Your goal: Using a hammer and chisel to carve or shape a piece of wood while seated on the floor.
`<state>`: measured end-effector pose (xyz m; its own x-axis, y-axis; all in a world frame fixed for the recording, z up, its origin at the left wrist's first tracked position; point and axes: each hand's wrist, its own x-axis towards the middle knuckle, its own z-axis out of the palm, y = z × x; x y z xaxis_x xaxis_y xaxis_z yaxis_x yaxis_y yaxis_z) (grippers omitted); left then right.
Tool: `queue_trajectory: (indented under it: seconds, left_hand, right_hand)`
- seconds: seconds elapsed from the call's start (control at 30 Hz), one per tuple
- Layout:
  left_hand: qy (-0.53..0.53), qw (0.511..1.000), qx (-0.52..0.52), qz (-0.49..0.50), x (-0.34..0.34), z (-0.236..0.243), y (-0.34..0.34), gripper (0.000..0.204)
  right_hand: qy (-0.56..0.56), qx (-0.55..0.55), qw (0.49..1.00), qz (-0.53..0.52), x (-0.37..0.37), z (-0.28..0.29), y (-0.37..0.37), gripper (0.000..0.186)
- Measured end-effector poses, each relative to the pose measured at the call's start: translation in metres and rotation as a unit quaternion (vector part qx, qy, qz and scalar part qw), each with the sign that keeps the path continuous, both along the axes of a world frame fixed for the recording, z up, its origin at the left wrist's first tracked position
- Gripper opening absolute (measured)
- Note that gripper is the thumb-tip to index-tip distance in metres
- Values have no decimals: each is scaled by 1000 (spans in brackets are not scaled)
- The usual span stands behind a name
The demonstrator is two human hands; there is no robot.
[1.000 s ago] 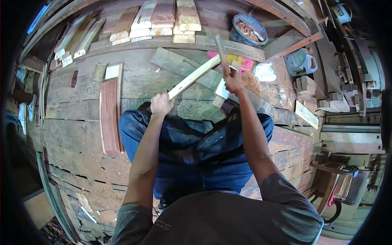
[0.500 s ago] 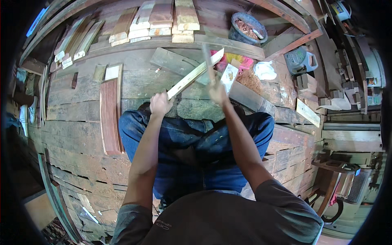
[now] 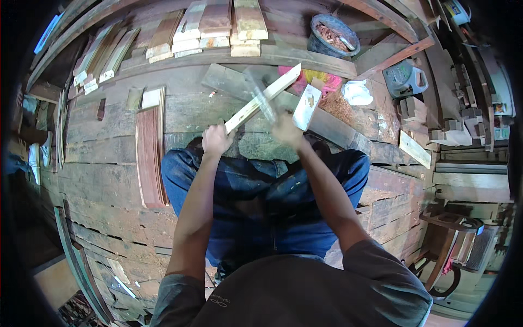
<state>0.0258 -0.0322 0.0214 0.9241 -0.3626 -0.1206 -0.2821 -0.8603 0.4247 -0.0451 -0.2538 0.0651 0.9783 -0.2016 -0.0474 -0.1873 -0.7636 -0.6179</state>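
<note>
Left hand (image 3: 217, 139): clenched on near end of pale wooden strip (image 3: 264, 97), which slants toward 1 o'clock over plank floor (image 3: 103, 180) | Right hand (image 3: 286, 129): grasping a blurred tool (image 3: 260, 94) crossing the strip; tool kind cannot be told | Step, judged: working the strip's surface mid-stroke | Next calls for: firm left-hand hold, controlled stroke.

floor: worn grey wooden planks (image 3: 98, 180)
reddish board (image 3: 148, 158): lying flat on the planks, at left
stacked wood offcuts (image 3: 212, 24): on beam along top
dark bucket (image 3: 333, 35): top right, filled with reddish scraps
grey jug (image 3: 406, 79): right, near wood blocks
white rag (image 3: 358, 92): beside sawdust pile (image 3: 340, 109)
</note>
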Motion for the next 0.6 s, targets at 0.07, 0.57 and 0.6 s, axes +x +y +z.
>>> queue_trajectory:
  seconds: [0.07, 0.57, 0.6]
  left_hand:
    - [8, 1000, 10, -5, -3, -4, 5, 41]
    - [-45, 999, 9, -22, -6, -19, 6, 43]
    - [-40, 999, 4, -20, -6, -14, 0, 44]
  right_hand:
    - [26, -64, 992, 103, -8, 6, 14, 53]
    - [167, -16, 971, 172, 0, 34, 8, 62]
    - [168, -1, 982, 82, 9, 24, -20, 46]
